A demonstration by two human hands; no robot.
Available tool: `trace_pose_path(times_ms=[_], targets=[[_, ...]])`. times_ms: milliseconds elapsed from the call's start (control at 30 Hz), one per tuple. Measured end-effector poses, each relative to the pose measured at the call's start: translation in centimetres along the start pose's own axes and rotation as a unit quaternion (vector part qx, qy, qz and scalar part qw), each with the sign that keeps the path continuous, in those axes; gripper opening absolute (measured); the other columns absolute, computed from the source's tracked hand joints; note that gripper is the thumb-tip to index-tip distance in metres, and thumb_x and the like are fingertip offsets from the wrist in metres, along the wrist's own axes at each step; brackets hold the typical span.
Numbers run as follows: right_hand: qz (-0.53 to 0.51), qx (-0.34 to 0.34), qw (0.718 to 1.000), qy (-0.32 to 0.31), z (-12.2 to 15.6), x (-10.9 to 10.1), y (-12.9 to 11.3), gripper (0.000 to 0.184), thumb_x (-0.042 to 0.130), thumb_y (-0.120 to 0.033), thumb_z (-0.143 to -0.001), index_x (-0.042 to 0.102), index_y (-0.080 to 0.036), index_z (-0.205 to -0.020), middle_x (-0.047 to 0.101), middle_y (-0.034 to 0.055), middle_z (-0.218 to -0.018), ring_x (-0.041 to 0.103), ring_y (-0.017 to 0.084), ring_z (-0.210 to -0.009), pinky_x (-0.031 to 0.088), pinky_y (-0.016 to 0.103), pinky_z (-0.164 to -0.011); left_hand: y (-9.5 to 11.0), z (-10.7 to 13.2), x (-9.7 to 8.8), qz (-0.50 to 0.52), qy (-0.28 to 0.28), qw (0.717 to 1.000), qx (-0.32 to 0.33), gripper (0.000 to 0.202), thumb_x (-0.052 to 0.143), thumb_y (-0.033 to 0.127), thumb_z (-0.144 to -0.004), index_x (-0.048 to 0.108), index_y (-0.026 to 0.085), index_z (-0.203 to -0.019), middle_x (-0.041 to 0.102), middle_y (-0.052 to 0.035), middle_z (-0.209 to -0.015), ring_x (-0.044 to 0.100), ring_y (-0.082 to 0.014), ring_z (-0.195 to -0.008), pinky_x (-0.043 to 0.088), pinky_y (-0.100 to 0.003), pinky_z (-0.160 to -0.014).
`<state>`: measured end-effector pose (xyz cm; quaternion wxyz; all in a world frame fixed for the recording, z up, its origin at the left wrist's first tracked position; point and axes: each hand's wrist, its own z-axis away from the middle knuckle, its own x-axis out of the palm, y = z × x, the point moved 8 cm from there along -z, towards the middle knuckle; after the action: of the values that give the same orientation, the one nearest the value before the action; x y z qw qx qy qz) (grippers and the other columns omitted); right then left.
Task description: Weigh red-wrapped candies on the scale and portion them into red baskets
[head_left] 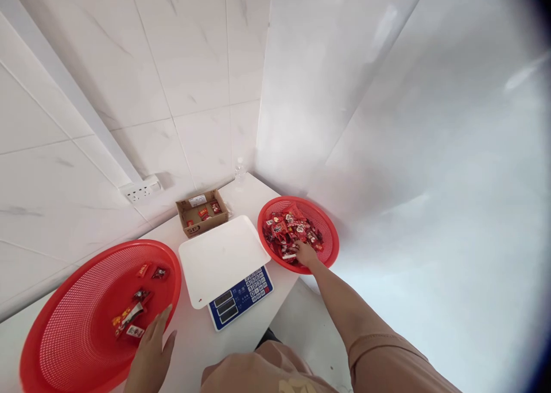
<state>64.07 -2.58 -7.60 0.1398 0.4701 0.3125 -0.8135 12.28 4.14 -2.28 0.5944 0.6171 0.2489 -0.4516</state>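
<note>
My right hand (305, 254) reaches into the smaller red basket (329, 226) on the right, fingers curled down among a heap of red snack packets (289, 229); whether it grips one is hidden. My left hand (151, 347) rests flat on the near rim of the large red basket (47, 335) at the left, fingers stretched out, holding nothing. A few packets (131, 315) lie just beyond its fingertips. Between the baskets stands a scale with a white pan (221, 258) and a blue keypad (241, 295).
A small cardboard box (201, 211) with a few red packets stands behind the scale, near the tiled wall. A white socket strip (140, 189) hangs on that wall. A clear bottle (239, 172) stands in the corner. The table's edge runs close to my body.
</note>
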Motion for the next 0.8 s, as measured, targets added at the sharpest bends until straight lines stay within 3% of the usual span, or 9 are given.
trace_pose_path(times_ms=[167,400,600,800], targets=[[-0.202,0.027,0.979,0.014,0.7,-1.5,1.0,0.039,0.059,-0.016,-0.072,0.063,-0.021,-0.11,0.068,0.0069,-0.103,0.064,0.021,-0.094,0.051,0.031,-0.08,1.8,-0.1,-0.7,0.006,0.01,1.0,0.005,0.061,0.032,0.048,-0.085,0.044,0.016,-0.135,0.052,-0.0157,-0.138,0.044,-0.0304,-0.132,0.043,-0.047,-0.103],[-0.439,0.089,0.894,0.031,2.1,-2.4,1.7,0.041,0.063,-0.022,-0.071,0.056,-0.02,-0.112,0.065,0.0076,-0.111,0.067,0.016,-0.083,0.057,0.027,-0.065,2.8,0.1,-0.6,0.011,0.003,1.0,0.016,0.063,0.032,0.048,-0.085,0.044,0.012,-0.135,0.049,-0.0188,-0.14,0.041,-0.0329,-0.134,0.043,-0.049,-0.103],[-0.553,0.125,0.823,0.036,2.6,-3.0,0.7,0.035,0.066,-0.018,-0.07,0.056,-0.023,-0.103,0.066,0.0035,-0.097,0.067,0.014,-0.077,0.058,0.023,-0.062,3.0,0.3,-0.1,0.031,0.004,0.999,0.027,0.063,0.035,0.049,-0.084,0.046,0.011,-0.133,0.05,-0.0192,-0.139,0.042,-0.0333,-0.133,0.042,-0.05,-0.104],[-0.593,0.124,0.795,0.018,3.8,-3.6,-1.3,0.036,0.069,-0.015,-0.067,0.056,-0.024,-0.099,0.066,-0.0007,-0.086,0.065,0.012,-0.068,0.058,0.022,-0.06,3.7,0.6,-0.3,0.096,0.006,0.995,0.015,0.059,0.045,0.049,-0.083,0.048,0.017,-0.132,0.051,-0.0162,-0.139,0.043,-0.0338,-0.132,0.038,-0.054,-0.106]])
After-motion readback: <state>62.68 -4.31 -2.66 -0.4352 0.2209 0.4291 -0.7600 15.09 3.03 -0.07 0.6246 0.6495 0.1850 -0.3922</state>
